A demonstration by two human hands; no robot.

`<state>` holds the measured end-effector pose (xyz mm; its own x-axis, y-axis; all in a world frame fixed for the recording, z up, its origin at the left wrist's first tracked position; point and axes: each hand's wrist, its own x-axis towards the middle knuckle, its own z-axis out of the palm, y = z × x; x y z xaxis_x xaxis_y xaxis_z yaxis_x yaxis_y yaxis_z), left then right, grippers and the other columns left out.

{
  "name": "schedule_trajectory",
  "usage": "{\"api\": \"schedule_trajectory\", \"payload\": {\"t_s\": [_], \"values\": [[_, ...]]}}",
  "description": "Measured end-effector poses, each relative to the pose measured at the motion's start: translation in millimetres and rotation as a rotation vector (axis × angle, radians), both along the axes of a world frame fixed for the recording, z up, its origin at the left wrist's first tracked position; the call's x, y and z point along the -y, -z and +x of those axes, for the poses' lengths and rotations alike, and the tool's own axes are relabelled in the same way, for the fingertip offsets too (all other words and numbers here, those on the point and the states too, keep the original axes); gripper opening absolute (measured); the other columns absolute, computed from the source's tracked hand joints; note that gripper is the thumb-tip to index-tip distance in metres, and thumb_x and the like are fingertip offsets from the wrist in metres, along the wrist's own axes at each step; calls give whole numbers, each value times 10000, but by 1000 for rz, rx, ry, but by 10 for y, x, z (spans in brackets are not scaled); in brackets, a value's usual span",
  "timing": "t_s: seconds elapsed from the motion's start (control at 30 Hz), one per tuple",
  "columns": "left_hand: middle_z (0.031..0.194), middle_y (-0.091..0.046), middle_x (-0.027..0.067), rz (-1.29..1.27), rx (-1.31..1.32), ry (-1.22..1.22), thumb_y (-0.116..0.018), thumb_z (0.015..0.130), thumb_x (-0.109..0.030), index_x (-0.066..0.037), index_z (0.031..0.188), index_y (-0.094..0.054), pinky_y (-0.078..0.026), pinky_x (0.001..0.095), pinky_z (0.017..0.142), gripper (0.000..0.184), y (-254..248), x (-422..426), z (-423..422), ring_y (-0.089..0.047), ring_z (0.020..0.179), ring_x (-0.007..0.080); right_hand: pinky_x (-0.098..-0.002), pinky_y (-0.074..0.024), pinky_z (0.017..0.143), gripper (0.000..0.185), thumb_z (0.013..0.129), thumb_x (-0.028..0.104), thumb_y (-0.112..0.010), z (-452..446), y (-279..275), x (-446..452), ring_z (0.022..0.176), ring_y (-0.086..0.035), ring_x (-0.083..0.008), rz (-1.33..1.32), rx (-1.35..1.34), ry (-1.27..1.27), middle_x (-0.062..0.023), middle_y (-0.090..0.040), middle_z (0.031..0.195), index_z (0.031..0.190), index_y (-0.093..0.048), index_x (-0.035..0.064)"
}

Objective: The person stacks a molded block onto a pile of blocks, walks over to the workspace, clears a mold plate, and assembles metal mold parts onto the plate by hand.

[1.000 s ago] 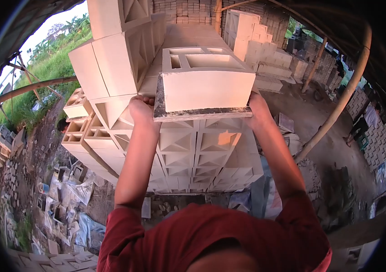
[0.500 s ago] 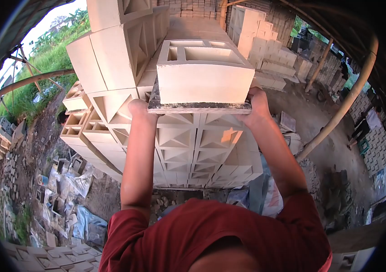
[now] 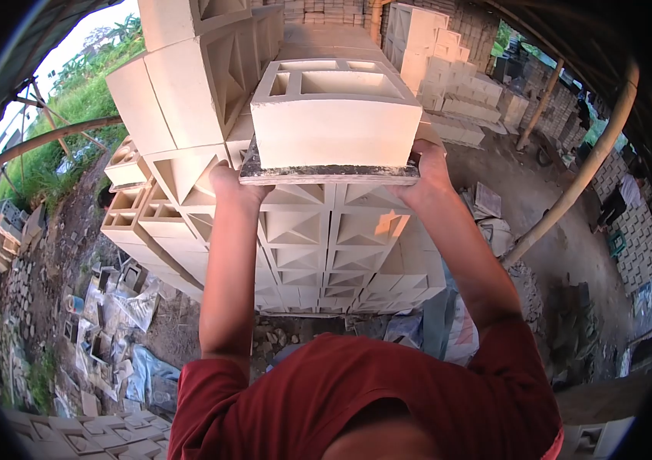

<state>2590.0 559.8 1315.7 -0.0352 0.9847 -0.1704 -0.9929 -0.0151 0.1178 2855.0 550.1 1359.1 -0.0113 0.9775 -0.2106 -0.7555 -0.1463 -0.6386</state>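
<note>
A pale ventilation block [image 3: 334,130] with rectangular openings in its top sits on a dark-edged board [image 3: 326,177]. My left hand [image 3: 234,182] grips the board's left end, and my right hand [image 3: 429,178] grips its right end. The fingers of both hands are partly hidden beneath and behind the board. Below and behind it rises a tall stack of pale patterned blocks [image 3: 293,228]. Whether the board touches the stack top I cannot tell.
Taller blocks [image 3: 176,96] stand close on the left. Blocks with square openings [image 3: 124,208] jut out at the stack's left side. A slanted wooden pole [image 3: 571,184] stands at right, with a person [image 3: 623,201] beyond it. Rubble and plastic sheets [image 3: 142,368] litter the ground.
The board with its block has shifted slightly left and up in view, both hands moving along with it. My grip on both ends stays the same.
</note>
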Motion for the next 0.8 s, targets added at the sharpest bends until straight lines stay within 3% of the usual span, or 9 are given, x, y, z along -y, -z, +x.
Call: {"api": "schedule_trajectory", "payload": {"t_s": [0.07,0.17,0.2,0.3,0.4,0.5,0.63,0.73,0.8], "values": [[1554,-402,198,57,37,-3,-174,1059,-471,-44,1554,-253,-345,579,1191,658,97,33,36,-438,1426,362,-542,-528,1018,368,1004,227,-445,-33,-56,44,1190,-626,-296,0,33,25,-133,-629,1294,1313,-566,68],[1335,-474,163,30,-135,-534,-252,1055,-363,-54,1372,-371,-391,492,1129,458,33,213,408,-498,1260,299,-535,-536,1009,367,1007,214,-431,-26,-35,20,1182,-628,-296,-6,19,41,-131,-627,1287,1314,-562,61],[1335,-474,163,29,-130,-537,-252,1055,-363,-54,1372,-371,-391,492,1129,458,118,175,458,-498,1260,299,-530,-538,1006,368,1009,202,-422,-21,-17,-1,1178,-627,-300,-12,-24,28,-131,-626,1285,1319,-559,58],[1358,-386,152,-36,-833,-1060,-241,1074,-293,-12,1345,-382,-355,436,1102,415,203,152,672,-430,1261,300,-520,-544,1000,371,1014,192,-412,-23,-45,38,1166,-629,-304,-10,27,22,-139,-619,1285,1318,-560,39],[1286,-459,111,-113,-1074,-1334,-343,1042,-256,-16,1263,-482,-353,407,1091,354,265,22,650,-457,1189,247,-503,-538,1011,374,1013,188,-404,71,61,-58,1159,-629,-309,25,121,-9,-155,-609,1286,1306,-554,11],[1328,-398,143,-94,-1034,-1282,-235,1069,-186,16,1273,-438,-363,424,1080,352,244,30,698,-443,1186,294,-491,-515,1043,383,1010,203,-446,208,282,-130,1157,-628,-309,188,82,-95,-150,-607,1281,1318,-538,-4],[1273,-429,136,22,-775,-1206,-250,1054,-159,19,1221,-456,-368,406,1055,320,202,28,707,-450,1128,282,-465,-476,1086,441,1004,234,-499,316,359,207,1196,-620,-309,280,110,-139,-138,-599,1331,1364,-506,-20],[1210,-446,134,-12,-861,-1252,-278,1039,-148,10,1153,-469,-372,378,1031,273,229,-26,685,-453,1085,267,-466,-445,1110,544,984,227,-569,377,600,273,1240,-606,-288,593,96,-209,-142,-591,1372,1435,-448,-52],[1159,-447,131,-21,-848,-1210,-306,1029,-141,-6,1096,-477,-377,370,1021,228,279,-67,645,-457,1061,260,-386,-419,1115,604,991,118,-589,409,726,289,1280,-573,-223,869,323,-209,-148,-550,1438,1494,-350,-116]]}}
